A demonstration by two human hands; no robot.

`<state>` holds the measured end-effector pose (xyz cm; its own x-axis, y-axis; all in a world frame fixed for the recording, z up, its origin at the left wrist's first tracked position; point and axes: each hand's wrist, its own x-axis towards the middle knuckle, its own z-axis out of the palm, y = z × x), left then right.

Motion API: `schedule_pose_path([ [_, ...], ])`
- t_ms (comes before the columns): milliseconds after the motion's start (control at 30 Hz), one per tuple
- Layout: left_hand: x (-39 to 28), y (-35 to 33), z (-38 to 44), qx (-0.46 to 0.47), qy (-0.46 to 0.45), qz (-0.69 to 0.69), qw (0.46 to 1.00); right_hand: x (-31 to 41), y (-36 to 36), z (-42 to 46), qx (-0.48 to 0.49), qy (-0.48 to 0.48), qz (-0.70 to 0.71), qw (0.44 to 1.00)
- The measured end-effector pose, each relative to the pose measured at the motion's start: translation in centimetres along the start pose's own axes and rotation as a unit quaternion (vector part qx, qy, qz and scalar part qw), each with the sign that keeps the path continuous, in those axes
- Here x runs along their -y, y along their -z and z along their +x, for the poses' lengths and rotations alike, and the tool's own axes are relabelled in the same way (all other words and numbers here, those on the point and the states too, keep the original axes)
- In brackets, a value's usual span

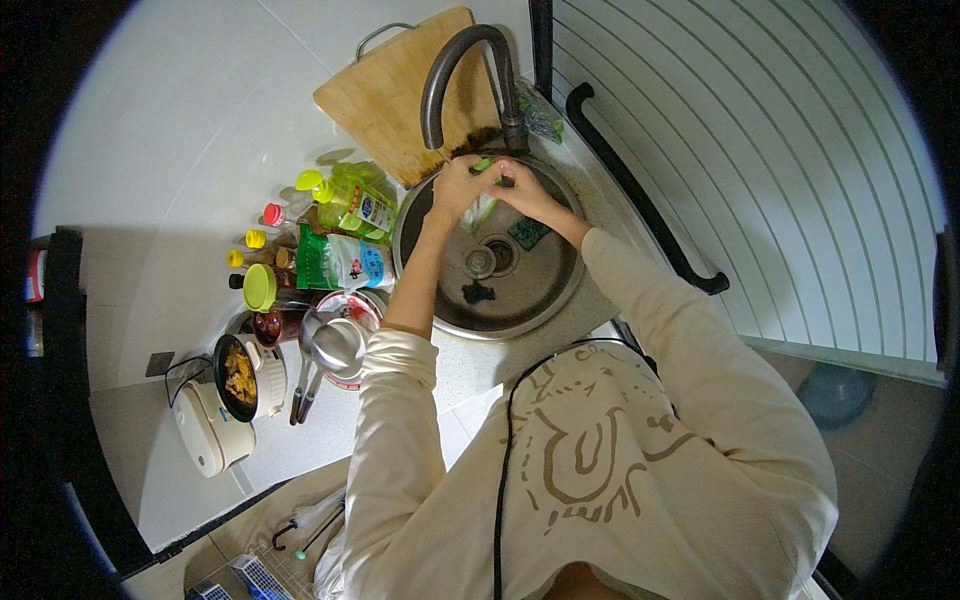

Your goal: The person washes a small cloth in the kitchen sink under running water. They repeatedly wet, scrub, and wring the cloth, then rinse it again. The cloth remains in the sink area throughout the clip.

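Above the back of a round steel sink, my left hand and my right hand meet fingertip to fingertip. Between them is a green and white piece, apparently a leafy vegetable; its green end shows among the fingers and its pale part hangs toward the basin. Fingers hide much of it. In the basin lie a dark green scouring pad, a round clear or metal piece beside the drain, and a dark scrap. The curved faucet arches just behind my hands.
A wooden cutting board leans behind the sink. Left stand dish soap, several bottles, a green-and-white bag, ladles on stacked dishes, and an open cooker holding food. A black handle runs along the right side.
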<state>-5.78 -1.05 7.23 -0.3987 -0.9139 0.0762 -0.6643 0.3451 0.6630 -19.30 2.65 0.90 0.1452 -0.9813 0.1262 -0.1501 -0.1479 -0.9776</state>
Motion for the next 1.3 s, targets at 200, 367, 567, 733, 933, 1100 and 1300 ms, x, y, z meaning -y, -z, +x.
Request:
schedule_pose_path([
  [200,1.4,3.4,-1.2,0.091,0.005,-0.177,0.98,0.7,-1.1,1.1,-0.004,0.004,0.032,0.999],
  [367,4.6,4.6,-2.8,0.075,0.015,-0.205,0.976,3.3,-3.0,2.6,-0.018,0.036,-0.022,0.999],
  [567,7.3,5.3,-3.0,0.129,0.092,-0.19,0.969,2.8,-4.1,3.2,-0.097,0.071,-0.036,0.992],
  [733,6.1,4.4,-3.2,0.053,0.119,-0.344,0.93,1.7,-2.3,3.1,-0.145,-0.043,-0.037,0.988],
  [933,5.8,-0.1,-1.4,-0.083,-0.011,-0.237,0.968,2.1,-0.7,1.1,-0.106,-0.114,-0.045,0.987],
  [1100,2.8,-1.0,0.0,-0.159,-0.159,-0.016,0.974,2.1,2.4,0.1,-0.128,-0.092,0.009,0.987],
  [1300,4.5,-1.7,-0.6,-0.13,0.001,-0.176,0.976,3.0,2.4,-0.5,-0.095,-0.03,-0.095,0.99],
])
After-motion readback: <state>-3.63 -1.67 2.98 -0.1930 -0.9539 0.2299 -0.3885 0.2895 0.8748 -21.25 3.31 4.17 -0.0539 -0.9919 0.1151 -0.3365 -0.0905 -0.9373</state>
